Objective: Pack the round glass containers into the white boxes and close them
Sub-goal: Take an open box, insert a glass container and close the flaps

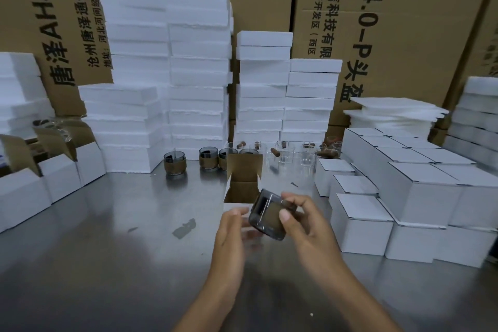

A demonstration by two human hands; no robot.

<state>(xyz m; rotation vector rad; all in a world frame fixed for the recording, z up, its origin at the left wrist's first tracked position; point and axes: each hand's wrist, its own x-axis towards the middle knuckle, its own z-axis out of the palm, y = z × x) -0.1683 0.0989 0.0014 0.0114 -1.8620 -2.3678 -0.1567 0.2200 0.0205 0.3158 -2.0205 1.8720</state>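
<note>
My right hand (299, 217) grips a dark round glass container (269, 214) with a brown band, tilted on its side just in front of an open white box (241, 183). The box's lid flap stands upright, brown inside. My left hand (233, 226) rests against the box's near wall, fingers curled at the container's left side. Three more dark banded containers (174, 163) stand at the back of the metal table (107, 237). Clear glass containers (285, 155) cluster behind the open box.
Closed white boxes (404, 188) are stacked at the right. Open white boxes (54, 170) line the left edge. Tall stacks of white foam blocks (167, 75) and brown cartons (404, 21) fill the back. A dark scrap (186, 226) lies on the table.
</note>
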